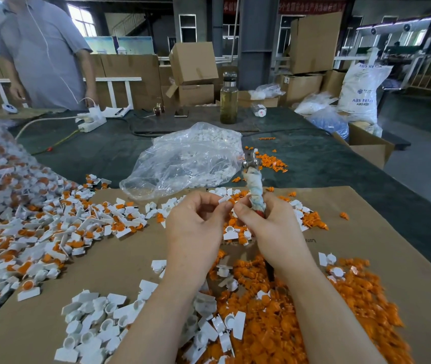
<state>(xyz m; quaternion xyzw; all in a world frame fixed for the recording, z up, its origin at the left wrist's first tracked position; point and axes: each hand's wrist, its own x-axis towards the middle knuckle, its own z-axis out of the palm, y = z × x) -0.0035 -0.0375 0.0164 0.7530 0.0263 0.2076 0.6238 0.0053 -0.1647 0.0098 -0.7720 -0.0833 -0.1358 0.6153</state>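
A small white piece (225, 200) with an orange insert is held above the middle of the cardboard sheet (120, 254), pinched between the fingertips of the left hand (196, 227); the right hand (271, 228) meets it while gripping a cloth-wrapped tool (256, 189); loose orange parts (290, 327) cover the sheet's near right

Bare left hand (196, 228), bare right hand (271, 229), bare forearms (156, 311), fingers (223, 206) with short plain nails

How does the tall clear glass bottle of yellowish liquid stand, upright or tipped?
Upright: the glass bottle rests on its base, cap uppermost.
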